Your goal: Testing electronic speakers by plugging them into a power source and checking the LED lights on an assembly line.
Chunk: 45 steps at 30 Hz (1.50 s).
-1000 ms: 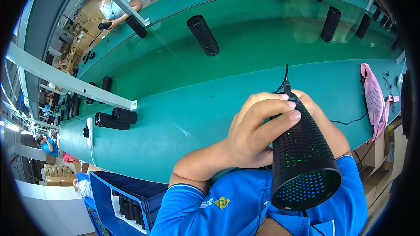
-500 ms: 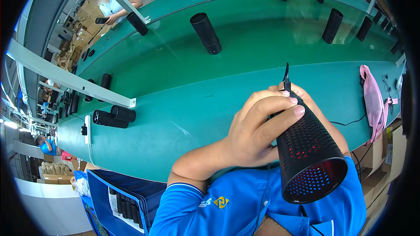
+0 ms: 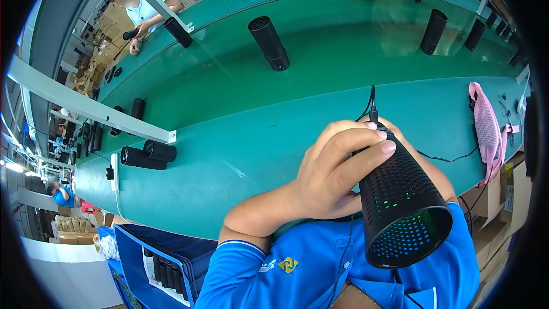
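A black perforated cylinder point(image 3: 400, 194) is held tilted above the near table edge, its open end toward me and a green glow inside. My left hand point(image 3: 337, 166) is closed around its far, narrower part, thumb and fingers on the mesh wall. Behind the same end, my right hand point(image 3: 396, 129) is closed against the cylinder; most of its fingers are hidden. A black cable plug point(image 3: 373, 115) sticks up at that far end, between the hands, its thin cord looping away behind.
On the green table point(image 3: 257, 154), two similar cylinders point(image 3: 146, 155) lie at left beside a white power strip point(image 3: 115, 171). Another cylinder point(image 3: 269, 43) stands on the strip beyond. A pink cloth bag point(image 3: 487, 131) hangs at the right edge. A co-worker point(image 3: 151, 6) sits far left; blue crate point(image 3: 154, 263) below.
The glow inside the cylinder has turned from red to green. The cord behind my hands has shifted into a loop. My hands hardly moved; the co-worker's hand has lowered to the table.
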{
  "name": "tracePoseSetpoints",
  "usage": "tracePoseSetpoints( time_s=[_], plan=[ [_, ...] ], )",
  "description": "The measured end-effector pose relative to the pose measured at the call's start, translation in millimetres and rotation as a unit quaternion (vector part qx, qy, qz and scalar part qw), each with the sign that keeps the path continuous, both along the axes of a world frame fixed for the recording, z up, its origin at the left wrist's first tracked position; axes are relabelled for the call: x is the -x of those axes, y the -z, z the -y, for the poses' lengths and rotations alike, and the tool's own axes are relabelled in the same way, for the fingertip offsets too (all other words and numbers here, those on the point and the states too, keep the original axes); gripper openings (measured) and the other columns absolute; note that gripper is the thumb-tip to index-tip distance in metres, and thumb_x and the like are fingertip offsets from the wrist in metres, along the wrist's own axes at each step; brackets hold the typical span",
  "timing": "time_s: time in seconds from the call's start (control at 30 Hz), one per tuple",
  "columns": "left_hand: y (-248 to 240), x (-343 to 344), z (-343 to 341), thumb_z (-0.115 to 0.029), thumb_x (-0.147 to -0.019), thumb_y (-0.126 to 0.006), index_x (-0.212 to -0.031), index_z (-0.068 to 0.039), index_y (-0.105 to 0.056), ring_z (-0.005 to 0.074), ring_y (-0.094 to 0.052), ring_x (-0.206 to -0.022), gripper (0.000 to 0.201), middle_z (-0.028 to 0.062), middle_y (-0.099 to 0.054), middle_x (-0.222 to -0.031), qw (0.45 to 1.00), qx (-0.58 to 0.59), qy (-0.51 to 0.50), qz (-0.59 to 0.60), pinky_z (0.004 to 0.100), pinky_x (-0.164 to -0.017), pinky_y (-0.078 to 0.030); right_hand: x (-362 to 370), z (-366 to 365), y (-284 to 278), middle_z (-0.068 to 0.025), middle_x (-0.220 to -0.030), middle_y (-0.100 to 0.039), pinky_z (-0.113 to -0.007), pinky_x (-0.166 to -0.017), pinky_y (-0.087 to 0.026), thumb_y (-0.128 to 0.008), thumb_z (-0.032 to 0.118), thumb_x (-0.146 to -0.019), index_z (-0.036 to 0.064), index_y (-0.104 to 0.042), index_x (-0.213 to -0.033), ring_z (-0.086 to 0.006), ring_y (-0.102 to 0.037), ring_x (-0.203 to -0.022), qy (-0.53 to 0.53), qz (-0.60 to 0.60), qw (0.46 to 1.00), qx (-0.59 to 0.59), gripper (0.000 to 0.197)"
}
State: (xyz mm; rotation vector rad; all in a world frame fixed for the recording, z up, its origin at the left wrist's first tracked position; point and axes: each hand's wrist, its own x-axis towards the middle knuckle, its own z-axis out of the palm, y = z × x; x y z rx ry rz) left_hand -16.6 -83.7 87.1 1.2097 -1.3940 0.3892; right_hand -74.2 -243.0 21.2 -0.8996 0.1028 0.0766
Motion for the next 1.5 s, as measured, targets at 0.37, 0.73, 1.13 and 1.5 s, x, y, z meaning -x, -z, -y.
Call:
tracePoseSetpoints(
  time_s=[0.37, 0.73, 1.13, 1.5],
  plan=[
    [-1.9, 0.2, 1.5, -0.012, -0.068, -0.073, -0.113, -0.005, -0.057, 0.029, -0.055, -0.093, 0.049, 0.0124, -0.055, -0.109, 1.0, -0.012, 0.001, 0.017, 0.0353, -0.077, -0.049, 4.4, 2.3, 24.7, -0.0072, -0.075, -0.062, -0.02, -0.053, -0.042, -0.056, 0.012, -0.076, 0.0009, -0.06, -0.088, -0.0109, -0.057, -0.064, -0.107, 0.022, 0.985, -0.137, 0.017],
    [-6.8, -3.0, -2.1, -0.008, -0.067, -0.073, -0.116, -0.002, -0.05, 0.0283, -0.057, -0.095, 0.055, 0.0153, -0.055, -0.11, 0.997, 0.014, 0.019, -0.077, 0.0362, -0.081, -0.048, 14.7, -5.5, -71.6, -0.0064, -0.075, -0.062, -0.02, -0.053, -0.042, -0.051, 0.015, -0.09, 0.0027, -0.061, -0.088, -0.008, -0.054, -0.061, -0.033, -0.042, 0.964, 0.26, 0.016],
    [13.4, -19.5, -3.8, -0.008, -0.065, -0.072, -0.112, -0.002, -0.051, 0.0252, -0.059, -0.087, 0.052, 0.0133, -0.06, -0.1, 0.942, -0.024, 0.114, -0.315, 0.0378, -0.078, -0.048, 9.6, 29.6, -67.0, -0.0062, -0.077, -0.063, -0.026, -0.055, -0.041, -0.066, 0.003, -0.074, 0.0007, -0.063, -0.085, -0.0166, -0.054, -0.062, 0.072, 0.305, 0.808, 0.499, 0.012],
    [11.1, -22.8, -1.4, -0.007, -0.058, -0.074, -0.104, -0.003, -0.059, 0.0231, -0.059, -0.08, 0.048, 0.0125, -0.064, -0.097, 0.987, -0.025, 0.121, -0.102, 0.0346, -0.074, -0.048, 9.3, 26.1, -63.7, -0.007, -0.07, -0.059, -0.03, -0.053, -0.04, -0.069, 0.01, -0.074, 0.0018, -0.066, -0.082, -0.0205, -0.05, -0.054, 0.059, 0.369, 0.664, 0.648, 0.012]
  ],
)
